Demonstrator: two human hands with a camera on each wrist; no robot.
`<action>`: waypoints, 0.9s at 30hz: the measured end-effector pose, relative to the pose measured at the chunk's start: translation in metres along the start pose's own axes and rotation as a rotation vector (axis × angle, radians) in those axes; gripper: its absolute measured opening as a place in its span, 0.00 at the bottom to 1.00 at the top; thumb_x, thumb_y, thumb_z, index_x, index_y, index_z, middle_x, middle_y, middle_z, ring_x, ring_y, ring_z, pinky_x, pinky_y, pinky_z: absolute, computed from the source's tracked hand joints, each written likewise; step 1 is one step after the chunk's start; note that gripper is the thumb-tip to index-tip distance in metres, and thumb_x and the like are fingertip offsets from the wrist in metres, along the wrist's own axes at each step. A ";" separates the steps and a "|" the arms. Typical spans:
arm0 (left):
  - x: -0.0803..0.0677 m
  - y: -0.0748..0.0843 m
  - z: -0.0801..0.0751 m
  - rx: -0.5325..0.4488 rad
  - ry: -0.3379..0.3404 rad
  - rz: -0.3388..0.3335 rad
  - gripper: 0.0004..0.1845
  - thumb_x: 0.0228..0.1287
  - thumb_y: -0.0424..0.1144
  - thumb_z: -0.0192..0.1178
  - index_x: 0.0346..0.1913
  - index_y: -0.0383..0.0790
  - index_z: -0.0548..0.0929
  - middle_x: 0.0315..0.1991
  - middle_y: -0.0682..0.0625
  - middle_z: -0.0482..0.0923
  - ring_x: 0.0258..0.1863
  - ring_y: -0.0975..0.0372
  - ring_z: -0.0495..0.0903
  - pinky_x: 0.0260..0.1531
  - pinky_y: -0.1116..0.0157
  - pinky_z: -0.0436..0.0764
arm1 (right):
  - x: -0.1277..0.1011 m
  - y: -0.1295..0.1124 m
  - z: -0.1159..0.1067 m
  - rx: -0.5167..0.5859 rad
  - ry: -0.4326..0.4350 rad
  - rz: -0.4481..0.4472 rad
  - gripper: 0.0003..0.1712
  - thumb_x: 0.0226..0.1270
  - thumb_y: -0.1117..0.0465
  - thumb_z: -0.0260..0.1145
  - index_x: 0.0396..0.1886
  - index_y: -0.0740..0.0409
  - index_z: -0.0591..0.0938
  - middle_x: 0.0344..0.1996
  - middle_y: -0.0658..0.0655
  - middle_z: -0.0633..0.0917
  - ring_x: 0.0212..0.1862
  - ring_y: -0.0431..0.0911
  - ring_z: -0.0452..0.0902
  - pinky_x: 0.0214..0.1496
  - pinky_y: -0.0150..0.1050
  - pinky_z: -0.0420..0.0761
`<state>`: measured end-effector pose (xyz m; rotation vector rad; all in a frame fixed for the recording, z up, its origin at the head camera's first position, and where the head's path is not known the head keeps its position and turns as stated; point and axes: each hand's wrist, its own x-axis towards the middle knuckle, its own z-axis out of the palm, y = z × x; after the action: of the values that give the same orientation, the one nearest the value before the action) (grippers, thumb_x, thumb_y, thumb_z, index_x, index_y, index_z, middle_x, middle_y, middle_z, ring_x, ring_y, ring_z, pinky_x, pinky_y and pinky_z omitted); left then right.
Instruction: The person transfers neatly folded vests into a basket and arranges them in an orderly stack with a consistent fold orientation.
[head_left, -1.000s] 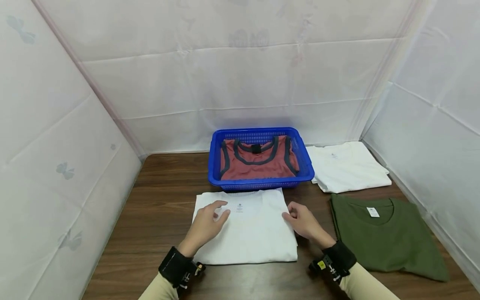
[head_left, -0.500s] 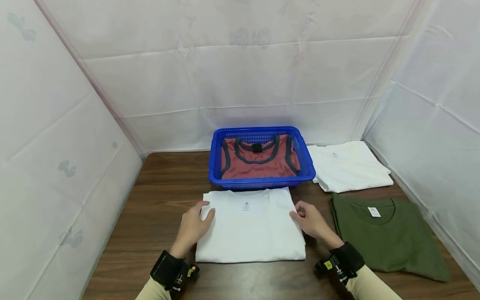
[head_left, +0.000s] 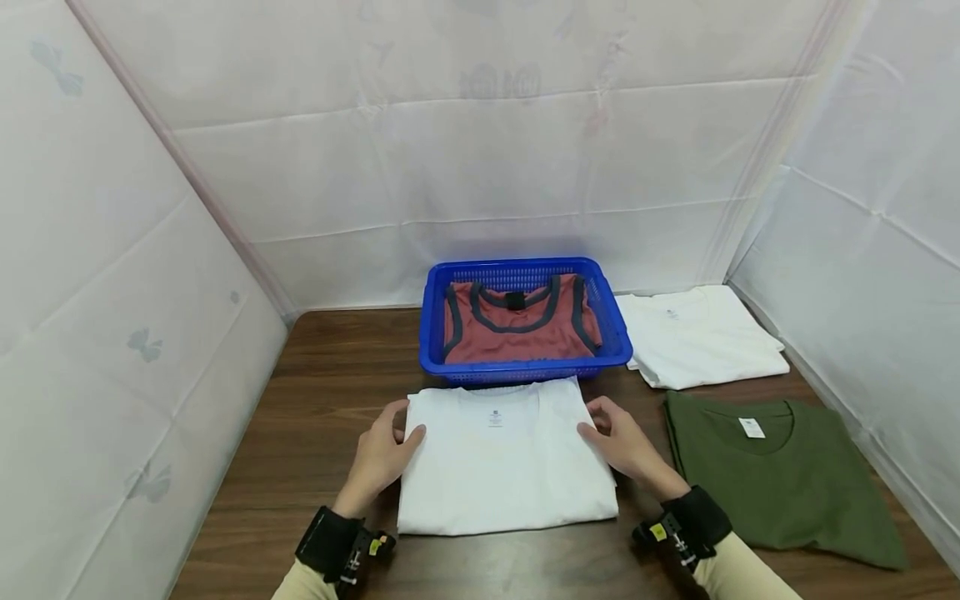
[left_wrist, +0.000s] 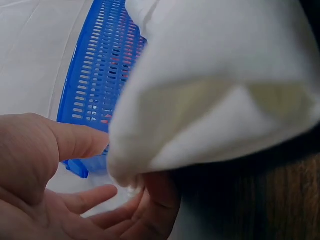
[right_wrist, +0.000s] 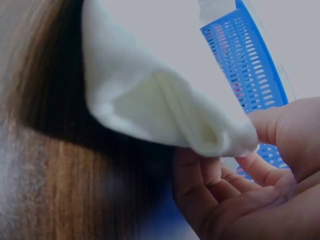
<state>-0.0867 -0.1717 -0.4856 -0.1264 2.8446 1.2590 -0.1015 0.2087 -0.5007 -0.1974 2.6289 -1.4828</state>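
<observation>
White shirt point(head_left: 510, 467), folded into a near-rectangle, sits over the wooden table point(head_left: 337, 350), which I take as lying at the centre of my dial, twelve being away from the person. Its neckline points a shade before twelve; as I see it from the head view, the long axis runs roughly nine to three, the three-o'clock end of the near edge canted slightly away from the person. Left hand point(head_left: 377, 454) grips the nine-o'clock side toward ten, thumb on the upper face and fingers curled beneath. Right hand point(head_left: 624, 442) pinches the opposite side, between two and three, in the same way. My wrist views show both folded side edges raised over dark shadow; I cannot tell whether the whole shirt is clear of the wood. At twelve, just beyond the neckline, I log a blue basket point(head_left: 431, 329) with a red garment point(head_left: 517, 342) inside, dark-trimmed, its neck opening also toward twelve. A second white garment point(head_left: 697, 342) lies folded at two, close by the basket. Green shirt point(head_left: 780, 492) at three, apart from the white one, neck toward twelve.
</observation>
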 end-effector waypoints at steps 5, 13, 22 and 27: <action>0.000 -0.001 0.001 -0.011 -0.015 0.046 0.30 0.71 0.39 0.65 0.73 0.39 0.71 0.29 0.48 0.78 0.22 0.60 0.71 0.24 0.64 0.71 | 0.001 -0.003 -0.001 0.061 -0.026 -0.018 0.23 0.78 0.63 0.62 0.67 0.64 0.69 0.62 0.70 0.77 0.60 0.61 0.79 0.51 0.48 0.81; -0.002 -0.001 0.003 -0.032 -0.007 0.099 0.26 0.69 0.34 0.67 0.69 0.43 0.77 0.62 0.33 0.79 0.54 0.43 0.82 0.49 0.46 0.82 | 0.000 -0.002 -0.003 0.023 -0.051 -0.018 0.30 0.78 0.60 0.63 0.75 0.63 0.68 0.72 0.71 0.69 0.69 0.66 0.70 0.63 0.58 0.78; 0.001 0.002 -0.005 -0.103 -0.071 0.129 0.17 0.66 0.29 0.68 0.56 0.42 0.87 0.19 0.54 0.61 0.15 0.65 0.56 0.19 0.70 0.62 | 0.000 -0.003 -0.008 0.082 -0.100 -0.135 0.30 0.76 0.68 0.62 0.75 0.64 0.68 0.72 0.72 0.69 0.67 0.65 0.74 0.54 0.44 0.83; 0.000 0.009 -0.013 -0.143 -0.117 0.181 0.17 0.67 0.30 0.68 0.57 0.45 0.87 0.17 0.57 0.52 0.14 0.67 0.54 0.17 0.71 0.58 | -0.010 0.000 -0.018 0.087 -0.079 -0.224 0.29 0.76 0.68 0.63 0.73 0.66 0.70 0.69 0.72 0.73 0.67 0.65 0.74 0.55 0.41 0.83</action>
<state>-0.0877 -0.1759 -0.4704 0.2002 2.7170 1.4504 -0.0944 0.2255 -0.4908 -0.5461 2.5423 -1.6140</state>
